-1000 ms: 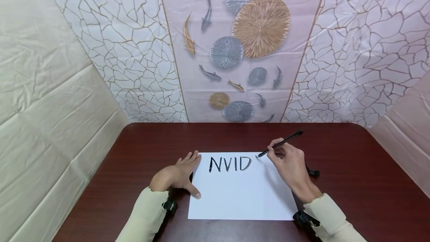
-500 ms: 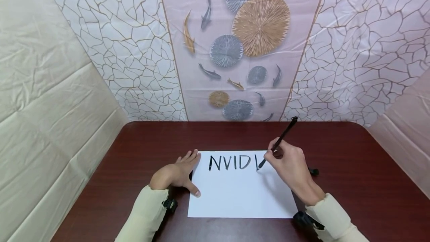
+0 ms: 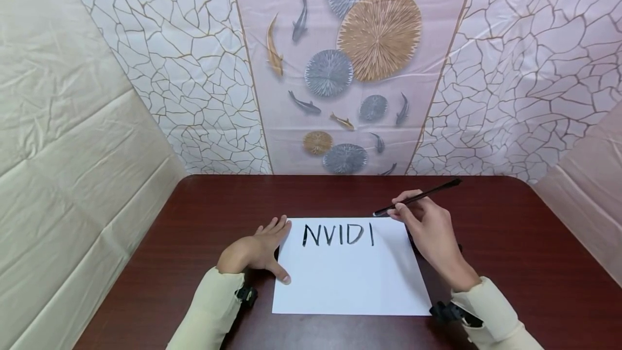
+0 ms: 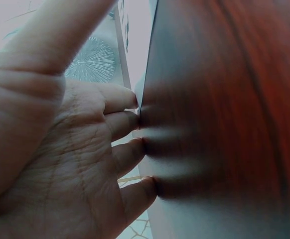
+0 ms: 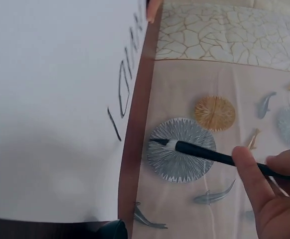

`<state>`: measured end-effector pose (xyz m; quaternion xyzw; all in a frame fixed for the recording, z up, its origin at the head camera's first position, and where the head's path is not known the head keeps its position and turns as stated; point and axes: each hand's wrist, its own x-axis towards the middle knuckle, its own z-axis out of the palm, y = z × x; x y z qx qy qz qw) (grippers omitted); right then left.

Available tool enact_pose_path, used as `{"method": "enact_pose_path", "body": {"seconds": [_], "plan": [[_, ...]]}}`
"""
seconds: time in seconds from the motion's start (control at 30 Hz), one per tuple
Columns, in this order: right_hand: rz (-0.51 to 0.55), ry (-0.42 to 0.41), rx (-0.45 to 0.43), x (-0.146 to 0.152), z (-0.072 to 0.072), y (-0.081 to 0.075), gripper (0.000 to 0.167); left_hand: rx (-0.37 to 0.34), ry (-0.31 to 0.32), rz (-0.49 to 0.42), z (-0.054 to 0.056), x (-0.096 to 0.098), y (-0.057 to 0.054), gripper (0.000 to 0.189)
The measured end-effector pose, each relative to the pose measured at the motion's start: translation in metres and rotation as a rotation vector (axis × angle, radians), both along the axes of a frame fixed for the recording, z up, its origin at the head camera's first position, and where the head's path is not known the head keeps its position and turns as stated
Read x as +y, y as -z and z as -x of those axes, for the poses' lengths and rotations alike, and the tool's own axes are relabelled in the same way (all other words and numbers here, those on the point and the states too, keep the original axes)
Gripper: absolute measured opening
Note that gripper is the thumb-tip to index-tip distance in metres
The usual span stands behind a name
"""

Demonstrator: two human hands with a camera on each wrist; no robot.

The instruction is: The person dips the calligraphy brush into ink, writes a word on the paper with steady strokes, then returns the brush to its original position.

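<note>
A white sheet of paper (image 3: 350, 280) lies on the table, with the black letters "NVIDI" (image 3: 338, 235) along its top. My left hand (image 3: 259, 250) rests at its left edge, fingers spread, thumb and a fingertip over the paper. In the left wrist view, the fingertips (image 4: 147, 186) meet the tabletop. My right hand (image 3: 427, 226) pinches a black brush pen (image 3: 427, 193) between thumb and fingers above the upper right corner. The right wrist view shows the brush pen's dark tip (image 5: 160, 142) and pale collar, raised off the paper.
The dark red-brown table (image 3: 204, 215) runs back to a patterned cloth wall (image 3: 325, 31). Pale cloth (image 3: 63, 166) hangs at the left. A small dark object (image 5: 112, 230) sits at the paper's right edge, mostly hidden by my right arm in the head view.
A vertical stroke, "I", has been drawn after the "D". My right hand has then lifted the brush pen up and away, tilting it flatter. The left hand stays put.
</note>
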<state>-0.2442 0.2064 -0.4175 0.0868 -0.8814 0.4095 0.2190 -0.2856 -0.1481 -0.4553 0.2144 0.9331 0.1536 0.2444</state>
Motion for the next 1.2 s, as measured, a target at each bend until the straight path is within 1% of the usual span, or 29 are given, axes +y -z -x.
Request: {"method": "enact_pose_path", "body": {"seconds": [0.1,0.23,0.43,0.67,0.8,0.9,1.2], "plan": [[-0.02,0.006,-0.044,0.003,-0.001,-0.001,0.012,-0.003,0.0,0.0,0.0,0.0,-0.001,0.135],[-0.035,0.005,-0.053,0.006,-0.001,-0.002,0.014,-0.005,0.001,-0.001,-0.001,0.0,-0.001,0.135],[-0.015,-0.02,-0.031,0.007,0.0,0.001,0.016,-0.012,0.0,-0.007,-0.001,0.0,-0.001,0.134],[-0.12,0.042,0.029,0.011,0.002,0.009,0.011,-0.016,0.005,0.009,-0.001,-0.001,-0.001,0.134],[-0.095,0.041,0.048,0.014,0.004,0.014,0.007,-0.016,0.006,0.019,-0.002,0.0,0.0,0.135],[-0.078,0.038,0.06,0.017,0.007,0.018,0.006,-0.02,0.0,0.011,-0.001,0.0,0.001,0.135],[-0.062,0.044,0.096,0.021,0.012,0.028,0.005,-0.017,0.015,0.013,0.001,0.001,-0.002,0.136]]}}
